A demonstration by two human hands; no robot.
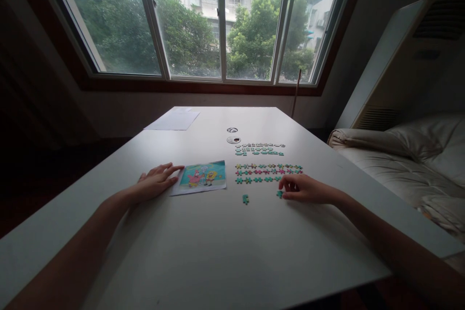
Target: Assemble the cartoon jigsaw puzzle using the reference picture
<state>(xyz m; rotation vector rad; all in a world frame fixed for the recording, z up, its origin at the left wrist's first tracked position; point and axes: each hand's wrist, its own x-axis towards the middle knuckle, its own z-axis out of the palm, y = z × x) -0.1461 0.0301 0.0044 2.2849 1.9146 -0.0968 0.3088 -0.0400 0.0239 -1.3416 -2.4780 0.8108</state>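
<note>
Left hand point(156, 183) is down flat on the wide white tabletop point(203, 252), palm to the surface, fingers spread apart and stretched out. The fingertips point(174, 170) are just touching the left edge of the small rectangular picture card with bright cartoon figures on a teal background point(201, 177). It grips nothing; it simply presses there. Over on the other side, the right hand point(305, 189) rests on the table with its fingers curled in and drawn close together, thumb tucked low, the tips meeting a single small teal jigsaw piece point(279, 194). That piece lies flat on the table right at the fingertips. Whether it is actually pinched or only touched cannot be told from here. A second loose teal jigsaw piece point(246, 199) sits alone to the left of it, apart from both hands and just below the card's right corner. Directly beyond the right hand run three neat rows of linked jigsaw pieces in teal, pink and yellow point(269, 173), the nearest row ending just beside the knuckles. Farther back lies another cluster of pale and teal jigsaw rows point(259, 149), and beyond that two small round discs point(233, 140), one behind the other. A white sheet of paper point(172, 120) lies near the far left corner of the table. Behind it all is a broad metal-framed window point(221, 19) full of green trees and a pale building, with a cream padded cushion point(410, 150) off to the right.
</note>
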